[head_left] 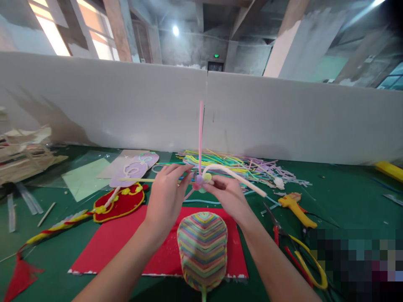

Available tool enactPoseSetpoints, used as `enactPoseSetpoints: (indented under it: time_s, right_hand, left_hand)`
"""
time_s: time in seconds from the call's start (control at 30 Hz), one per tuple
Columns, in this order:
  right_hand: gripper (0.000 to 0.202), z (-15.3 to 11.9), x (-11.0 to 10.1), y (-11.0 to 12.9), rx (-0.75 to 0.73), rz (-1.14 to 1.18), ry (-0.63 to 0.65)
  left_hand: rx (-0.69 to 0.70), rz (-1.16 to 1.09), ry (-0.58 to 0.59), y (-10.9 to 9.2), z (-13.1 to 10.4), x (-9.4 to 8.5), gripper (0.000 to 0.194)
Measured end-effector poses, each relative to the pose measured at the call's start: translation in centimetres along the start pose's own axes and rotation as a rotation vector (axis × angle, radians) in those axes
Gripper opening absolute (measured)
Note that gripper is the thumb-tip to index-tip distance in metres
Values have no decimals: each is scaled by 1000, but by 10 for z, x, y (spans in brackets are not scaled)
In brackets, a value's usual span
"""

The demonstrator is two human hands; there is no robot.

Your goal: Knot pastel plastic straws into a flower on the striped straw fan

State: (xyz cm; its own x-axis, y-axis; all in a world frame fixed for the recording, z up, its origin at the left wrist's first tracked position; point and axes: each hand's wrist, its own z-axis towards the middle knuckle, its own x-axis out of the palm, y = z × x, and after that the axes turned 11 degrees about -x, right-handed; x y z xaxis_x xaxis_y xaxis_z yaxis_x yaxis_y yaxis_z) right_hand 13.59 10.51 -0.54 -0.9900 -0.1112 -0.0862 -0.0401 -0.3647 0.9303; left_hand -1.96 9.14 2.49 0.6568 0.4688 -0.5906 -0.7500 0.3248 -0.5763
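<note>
Over the red board (122, 243), both my hands pinch a small cluster of rolled chenille stems (199, 179) in purple, yellow and pink. From it a pink stem (200, 134) stands straight up, and a pale yellow stem (137, 180) points left past my left hand. A thick whitish stem (233, 174) arches out over my right hand. My left hand (171, 191) grips the cluster's left side; my right hand (228, 195) grips its right side. The exact fingertip contact is partly hidden. Below them lies a striped leaf-shaped fan (203, 247) made of pastel stems.
Loose coloured stems (220, 161) are heaped behind my hands. To the right lie a yellow glue gun (297, 209) and yellow-handled scissors (310, 260). On the left are a red fan-shaped piece (122, 203) with a tassel (22, 274) and a green sheet (86, 179). A white partition (126, 105) closes the back.
</note>
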Motion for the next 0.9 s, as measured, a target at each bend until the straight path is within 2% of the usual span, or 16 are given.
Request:
enactPoseSetpoints:
  time_s: [0.2, 0.33, 0.47, 0.63, 0.73, 0.9]
  right_hand:
    - [14, -2, 6, -4, -7, 84, 52]
    - [14, -1, 6, -1, 46, 120, 24]
    - [16, -1, 6, 3, 72, 124, 31]
    - [15, -1, 6, -2, 14, 129, 43]
    - [13, -1, 5, -5, -16, 75, 33]
    - [10, -1, 3, -1, 19, 10, 1]
  left_hand:
    - [-13, -96, 127, 1, 0, 5, 16]
    - [-72, -278, 233, 0, 2, 4, 15]
    - [-175, -419, 276, 3, 5, 5, 10]
    - [-268, -442, 306, 3, 7, 6, 10]
    - [-210, -403, 302, 5, 6, 8, 11]
    - [74, -229, 199, 6, 2, 12, 14]
